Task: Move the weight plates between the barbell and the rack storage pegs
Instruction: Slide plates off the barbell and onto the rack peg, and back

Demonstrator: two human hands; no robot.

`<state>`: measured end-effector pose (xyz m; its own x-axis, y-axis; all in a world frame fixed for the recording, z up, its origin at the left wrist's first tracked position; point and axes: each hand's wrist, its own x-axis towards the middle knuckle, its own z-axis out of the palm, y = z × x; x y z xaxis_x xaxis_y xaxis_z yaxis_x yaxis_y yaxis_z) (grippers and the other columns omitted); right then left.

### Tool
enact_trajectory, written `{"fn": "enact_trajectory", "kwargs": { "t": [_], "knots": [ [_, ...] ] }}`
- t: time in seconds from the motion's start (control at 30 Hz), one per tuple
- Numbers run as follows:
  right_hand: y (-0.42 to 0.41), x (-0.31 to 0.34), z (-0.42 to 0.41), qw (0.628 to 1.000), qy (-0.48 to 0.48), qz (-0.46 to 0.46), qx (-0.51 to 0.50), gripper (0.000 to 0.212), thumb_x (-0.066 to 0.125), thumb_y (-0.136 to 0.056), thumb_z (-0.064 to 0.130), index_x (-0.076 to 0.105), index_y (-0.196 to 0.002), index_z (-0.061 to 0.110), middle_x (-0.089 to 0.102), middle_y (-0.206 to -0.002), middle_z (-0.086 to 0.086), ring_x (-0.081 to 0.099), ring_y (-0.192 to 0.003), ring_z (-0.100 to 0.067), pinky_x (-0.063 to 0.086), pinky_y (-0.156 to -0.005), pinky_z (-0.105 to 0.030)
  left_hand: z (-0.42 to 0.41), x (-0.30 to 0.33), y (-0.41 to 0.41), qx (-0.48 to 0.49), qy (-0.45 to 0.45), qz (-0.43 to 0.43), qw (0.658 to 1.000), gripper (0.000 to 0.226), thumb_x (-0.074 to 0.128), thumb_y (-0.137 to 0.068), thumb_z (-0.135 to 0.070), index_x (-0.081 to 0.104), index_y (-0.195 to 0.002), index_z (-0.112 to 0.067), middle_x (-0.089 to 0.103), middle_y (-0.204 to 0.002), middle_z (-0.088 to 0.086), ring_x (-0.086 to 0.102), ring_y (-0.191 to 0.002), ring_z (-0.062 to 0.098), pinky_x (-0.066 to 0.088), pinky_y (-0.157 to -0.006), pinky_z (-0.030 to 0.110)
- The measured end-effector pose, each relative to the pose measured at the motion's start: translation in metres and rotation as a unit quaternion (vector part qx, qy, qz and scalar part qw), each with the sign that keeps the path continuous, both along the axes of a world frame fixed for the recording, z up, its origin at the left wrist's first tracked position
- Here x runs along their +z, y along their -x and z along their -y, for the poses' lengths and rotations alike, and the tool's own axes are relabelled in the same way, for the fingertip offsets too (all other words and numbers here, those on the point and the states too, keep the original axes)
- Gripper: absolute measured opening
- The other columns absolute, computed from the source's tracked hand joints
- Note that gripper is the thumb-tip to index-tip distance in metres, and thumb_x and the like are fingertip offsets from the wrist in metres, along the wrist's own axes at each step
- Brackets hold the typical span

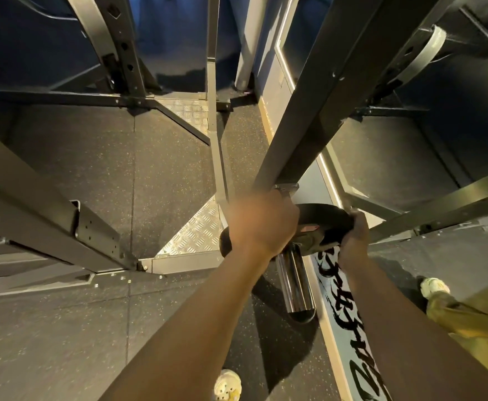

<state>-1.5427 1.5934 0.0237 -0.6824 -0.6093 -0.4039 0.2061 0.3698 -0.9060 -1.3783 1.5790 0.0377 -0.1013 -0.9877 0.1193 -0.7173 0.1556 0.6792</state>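
Seen from above, both arms reach forward and down to a black weight plate (326,219) that sits on a chrome peg (293,280) jutting toward the camera from the foot of a dark rack upright (300,111). The left hand (261,224) is blurred; it lies over the plate's near-left edge with the fingers wrapped round the rim, though the blur hides how tightly each finger closes. The right hand (354,238) grips the plate's right edge, fingers curled over the rim and thumb on the near face. The plate stands roughly upright, pressed back close to the upright, with most of the peg's shiny length bare in front of it and a dark cap at the peg's free end. A small red-and-grey label shows on the plate's face between the two hands. Below lies a speckled black rubber floor (92,328), and a diamond-tread metal plate (195,234) fills the corner where the rack's base beams meet, left of the left hand. A pale strip with bold black lettering (344,314) runs along the floor under the right forearm. A light-coloured shoe (226,386) shows at the bottom edge, and another shoe (435,286) with an olive trouser leg (474,319) at the right.
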Motion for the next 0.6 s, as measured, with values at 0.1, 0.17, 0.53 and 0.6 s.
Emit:
{"fn": "enact_trajectory", "kwargs": {
  "t": [0.1,0.17,0.53,0.6],
  "knots": [
    [-0.001,-0.003,0.003,0.999,-0.013,0.024,-0.021,0.020,0.041,-0.098,0.029,0.050,-0.081,0.021,0.052,-0.079,-0.001,0.052,-0.078,-0.013,0.041,-0.066,-0.023,0.000,-0.001,0.003,0.005,0.021,0.000,1.000,0.040,0.022,-0.089,-0.046,0.048,-0.070,-0.023,0.041,-0.053,-0.012,0.038,-0.048,0.003,0.043,-0.068,0.028],
    [-0.002,0.001,0.003,1.000,-0.012,0.008,-0.011,0.021,0.040,-0.098,0.028,0.048,-0.080,0.021,0.050,-0.078,-0.001,0.050,-0.076,-0.012,0.039,-0.065,-0.023,-0.001,-0.007,0.000,0.008,0.024,-0.022,0.999,0.038,0.023,-0.089,-0.043,0.048,-0.069,-0.023,0.037,-0.052,-0.014,0.037,-0.047,0.003,0.039,-0.065,0.028],
    [-0.038,0.010,0.014,0.882,0.063,-0.452,0.119,0.045,0.033,-0.098,0.027,0.040,-0.053,0.022,0.035,-0.051,0.009,0.036,-0.049,-0.008,0.031,-0.055,-0.028,-0.001,-0.070,-0.038,0.109,-0.100,-0.296,0.944,0.032,0.034,-0.088,-0.033,0.057,-0.080,-0.013,0.054,-0.069,0.000,0.053,-0.069,0.017,0.044,-0.059,0.024],
    [-0.041,0.008,0.020,0.838,0.098,-0.516,0.147,0.045,0.030,-0.094,0.034,0.042,-0.052,0.020,0.029,-0.047,0.015,0.031,-0.044,-0.005,0.024,-0.050,-0.020,-0.005,-0.072,-0.038,0.138,-0.229,-0.405,0.875,0.034,0.030,-0.091,-0.039,0.055,-0.081,-0.018,0.058,-0.082,0.007,0.056,-0.083,0.019,0.043,-0.063,0.021]
  ]
}}
